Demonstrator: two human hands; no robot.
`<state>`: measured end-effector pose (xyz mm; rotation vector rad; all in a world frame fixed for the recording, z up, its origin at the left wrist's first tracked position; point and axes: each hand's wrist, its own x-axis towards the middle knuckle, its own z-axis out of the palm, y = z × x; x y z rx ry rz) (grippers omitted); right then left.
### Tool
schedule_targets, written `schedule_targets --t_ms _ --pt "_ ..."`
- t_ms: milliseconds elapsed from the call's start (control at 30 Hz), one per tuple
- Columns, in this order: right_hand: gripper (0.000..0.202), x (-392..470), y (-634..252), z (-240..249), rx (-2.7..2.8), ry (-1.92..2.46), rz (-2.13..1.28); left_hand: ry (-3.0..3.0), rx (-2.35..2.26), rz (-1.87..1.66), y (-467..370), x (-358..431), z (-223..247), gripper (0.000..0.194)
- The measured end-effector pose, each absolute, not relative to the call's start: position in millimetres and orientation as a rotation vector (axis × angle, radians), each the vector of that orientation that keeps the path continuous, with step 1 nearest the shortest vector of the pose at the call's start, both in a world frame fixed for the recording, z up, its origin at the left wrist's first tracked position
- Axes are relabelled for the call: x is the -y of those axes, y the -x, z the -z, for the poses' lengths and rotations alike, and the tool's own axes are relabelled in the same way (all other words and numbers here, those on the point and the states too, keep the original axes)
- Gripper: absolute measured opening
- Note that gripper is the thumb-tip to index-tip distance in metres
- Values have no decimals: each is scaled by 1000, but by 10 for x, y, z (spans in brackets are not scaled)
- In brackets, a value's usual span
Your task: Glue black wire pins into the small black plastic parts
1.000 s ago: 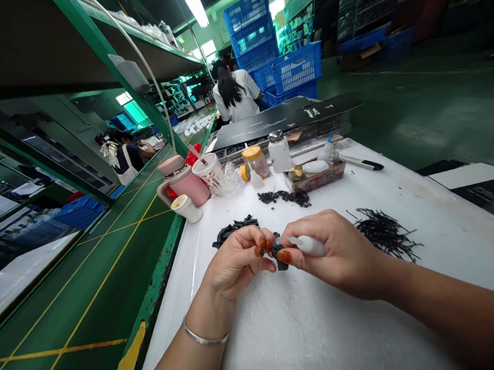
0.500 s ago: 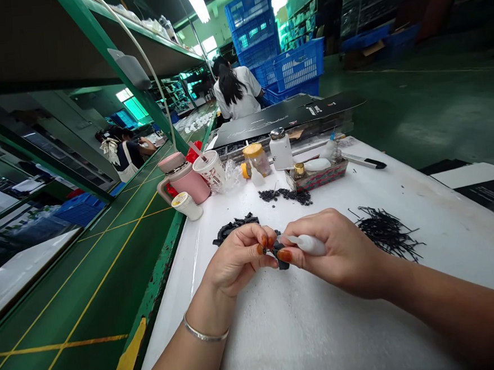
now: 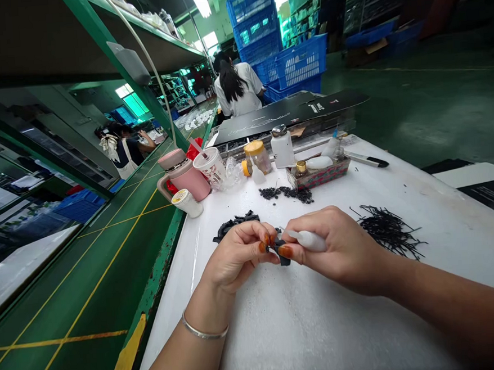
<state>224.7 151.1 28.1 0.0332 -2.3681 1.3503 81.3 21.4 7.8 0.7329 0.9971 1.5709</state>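
Observation:
Both hands meet over the middle of the white tabletop (image 3: 308, 327). My left hand (image 3: 243, 253) pinches a small black piece between thumb and forefinger; its exact shape is too small to tell. A white squeeze bottle (image 3: 312, 241) with a thin nozzle is held in my right hand (image 3: 336, 252), the nozzle pointing left towards my left fingertips. Another dark piece (image 3: 283, 257) hangs at the right thumb and fingertips, between the hands. Behind my left hand lies a pile of black pieces (image 3: 233, 225). Thin black sticks (image 3: 387, 228) are heaped right of my right hand.
Small black rings (image 3: 287, 193) lie behind the hands. Farther back stand a pink mug (image 3: 187, 178), a cup (image 3: 212, 167), a yellow-lidded jar (image 3: 258, 157), a white bottle (image 3: 282, 148), a patterned box (image 3: 325, 175) and a knife (image 3: 366, 160). A person (image 3: 238, 87) sits beyond.
The squeeze bottle's nozzle has tilted slightly more downward, and the dark piece by the right thumb has shifted a little. The view has moved slightly. Both hands keep their grips.

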Motion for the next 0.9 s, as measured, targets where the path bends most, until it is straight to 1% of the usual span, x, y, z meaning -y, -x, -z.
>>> schedule_targets --t_ms 267,667,900 --pt "22 -1503 -2266 -293 2352 -38 -1345 -733 -1001 -1575 -800 -208 -68 18" --pt "25 -1513 -2247 -282 2390 -57 -1304 -749 -996 -1583 -794 -207 -61 10" --pt "21 -1506 -2258 -279 2440 -17 -1221 -823 -1075 -1588 -777 -203 -63 7"
